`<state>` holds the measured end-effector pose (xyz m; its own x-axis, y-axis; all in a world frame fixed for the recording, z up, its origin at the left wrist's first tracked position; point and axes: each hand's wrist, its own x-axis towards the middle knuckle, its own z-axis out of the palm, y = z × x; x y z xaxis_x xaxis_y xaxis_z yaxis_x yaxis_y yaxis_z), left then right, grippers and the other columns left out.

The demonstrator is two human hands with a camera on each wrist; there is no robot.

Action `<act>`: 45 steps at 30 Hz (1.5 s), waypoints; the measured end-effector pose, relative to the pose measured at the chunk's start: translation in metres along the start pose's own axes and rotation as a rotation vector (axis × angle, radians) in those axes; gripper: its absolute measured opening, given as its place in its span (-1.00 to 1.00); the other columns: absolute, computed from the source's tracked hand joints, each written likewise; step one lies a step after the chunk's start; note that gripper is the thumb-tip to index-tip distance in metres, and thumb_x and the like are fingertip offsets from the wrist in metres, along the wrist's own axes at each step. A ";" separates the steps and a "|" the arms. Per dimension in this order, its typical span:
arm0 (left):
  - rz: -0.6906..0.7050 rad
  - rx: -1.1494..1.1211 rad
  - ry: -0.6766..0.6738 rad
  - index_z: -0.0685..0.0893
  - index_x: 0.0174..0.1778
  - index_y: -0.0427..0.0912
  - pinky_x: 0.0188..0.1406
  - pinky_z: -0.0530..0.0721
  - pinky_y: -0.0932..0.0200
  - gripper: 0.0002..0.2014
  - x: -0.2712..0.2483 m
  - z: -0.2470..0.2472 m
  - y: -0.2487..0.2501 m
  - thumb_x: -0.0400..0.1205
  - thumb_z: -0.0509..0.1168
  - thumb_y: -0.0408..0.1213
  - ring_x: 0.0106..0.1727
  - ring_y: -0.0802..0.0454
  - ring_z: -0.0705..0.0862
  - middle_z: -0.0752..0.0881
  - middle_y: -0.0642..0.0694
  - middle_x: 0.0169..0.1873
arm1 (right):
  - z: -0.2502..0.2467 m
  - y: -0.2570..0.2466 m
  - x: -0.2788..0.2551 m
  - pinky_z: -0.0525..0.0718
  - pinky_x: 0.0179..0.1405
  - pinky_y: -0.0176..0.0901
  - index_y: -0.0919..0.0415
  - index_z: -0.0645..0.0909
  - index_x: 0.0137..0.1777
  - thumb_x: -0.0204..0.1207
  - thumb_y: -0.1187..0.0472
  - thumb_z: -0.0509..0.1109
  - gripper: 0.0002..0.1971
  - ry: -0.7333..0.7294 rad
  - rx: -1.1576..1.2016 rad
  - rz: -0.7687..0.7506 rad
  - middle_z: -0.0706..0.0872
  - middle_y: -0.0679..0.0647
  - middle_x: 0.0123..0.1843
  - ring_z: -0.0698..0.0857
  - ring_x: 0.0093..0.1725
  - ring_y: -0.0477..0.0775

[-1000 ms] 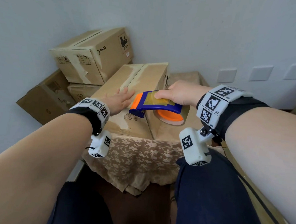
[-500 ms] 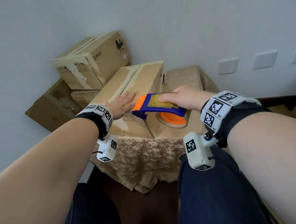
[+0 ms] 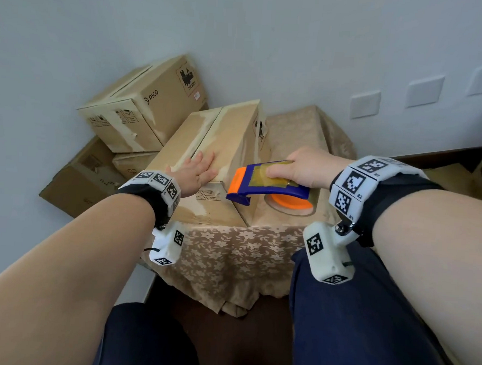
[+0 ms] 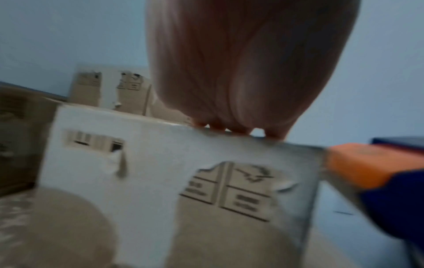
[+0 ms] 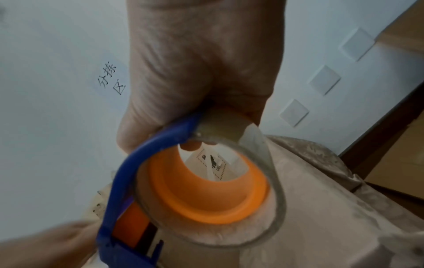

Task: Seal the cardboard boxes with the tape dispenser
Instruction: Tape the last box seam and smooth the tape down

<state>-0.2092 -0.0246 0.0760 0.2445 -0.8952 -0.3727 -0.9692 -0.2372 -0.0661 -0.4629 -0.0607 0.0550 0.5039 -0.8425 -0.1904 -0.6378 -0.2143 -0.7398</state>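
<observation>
Stack (image 3: 143,104): spare boxes piled off the table's left edge, against the wall, out of the working area.
Left hand (image 3: 197,171): fingers straight, palm flat on top of the box at its near end, gripping nothing; likely pinning the flaps so the box cannot slide under the tape pull.
Box (image 3: 225,142): lies lengthwise along the left side of the table (image 3: 306,130), one end at the near edge; its top seam already shows tape.
Dispenser (image 3: 265,183): blue frame, orange nose touching the box's near right top edge, roll hanging beside the box, probably placed to begin or end a strip.
Right hand (image 3: 305,166): fingers curled over the frame and roll, holding it firmly.
</observation>
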 end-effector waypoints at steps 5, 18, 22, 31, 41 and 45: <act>0.090 -0.018 -0.016 -0.19 0.68 -0.01 0.57 -0.14 -0.39 -0.48 -0.006 -0.002 0.029 0.81 -0.19 -0.12 0.67 -0.14 -0.23 -0.25 -0.07 0.67 | 0.004 0.001 0.001 0.43 -0.30 -0.12 0.16 0.50 -0.43 0.46 -0.24 0.36 -0.52 0.013 0.019 0.006 0.54 0.08 -0.44 0.52 -0.37 0.09; 0.063 -0.012 -0.073 -0.30 0.65 -0.11 0.60 -0.11 -0.31 -0.43 -0.009 -0.002 0.041 0.81 -0.14 -0.12 0.65 -0.14 -0.31 -0.34 -0.11 0.64 | 0.001 0.018 -0.013 0.48 -0.28 -0.18 0.13 0.60 -0.34 0.49 -0.25 0.34 -0.56 0.001 0.183 -0.028 0.64 0.03 -0.41 0.59 -0.37 0.02; 0.058 -0.065 -0.037 -0.29 0.66 -0.06 0.61 -0.12 -0.28 -0.40 -0.008 0.000 0.039 0.79 -0.11 -0.05 0.66 -0.12 -0.27 -0.31 -0.08 0.65 | -0.006 0.022 -0.018 0.44 -0.32 -0.18 0.12 0.54 -0.40 0.49 -0.23 0.35 -0.56 -0.014 0.166 -0.027 0.60 0.03 -0.43 0.55 -0.40 0.02; 0.037 -0.109 -0.012 -0.30 0.65 0.00 0.61 -0.13 -0.29 -0.35 -0.007 0.002 0.041 0.77 -0.07 0.02 0.67 -0.08 -0.24 -0.28 -0.03 0.66 | -0.011 0.036 -0.020 0.37 -0.39 -0.21 0.12 0.46 -0.50 0.50 -0.22 0.35 -0.51 -0.015 0.116 0.004 0.51 0.00 -0.52 0.48 -0.46 0.00; 0.020 -0.103 -0.015 -0.33 0.65 0.02 0.60 -0.08 -0.33 -0.16 0.000 0.002 0.040 0.68 0.17 0.02 0.67 -0.11 -0.23 -0.30 -0.07 0.66 | 0.009 0.015 0.006 0.37 -0.37 -0.15 0.15 0.44 -0.40 0.51 -0.28 0.28 -0.49 -0.084 -0.066 0.058 0.46 0.06 -0.46 0.45 -0.39 0.07; -0.011 -0.102 -0.018 -0.33 0.65 0.04 0.61 -0.10 -0.29 -0.14 0.004 0.000 0.041 0.67 0.21 -0.08 0.67 -0.13 -0.25 -0.31 -0.10 0.65 | 0.010 0.008 0.019 0.42 -0.30 -0.13 0.16 0.52 -0.31 0.47 -0.35 0.24 -0.47 -0.123 -0.114 0.077 0.49 0.05 -0.47 0.49 -0.40 0.08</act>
<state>-0.2479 -0.0380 0.0715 0.2535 -0.8857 -0.3890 -0.9582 -0.2850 0.0245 -0.4528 -0.0739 0.0388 0.5135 -0.7936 -0.3263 -0.7357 -0.2115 -0.6434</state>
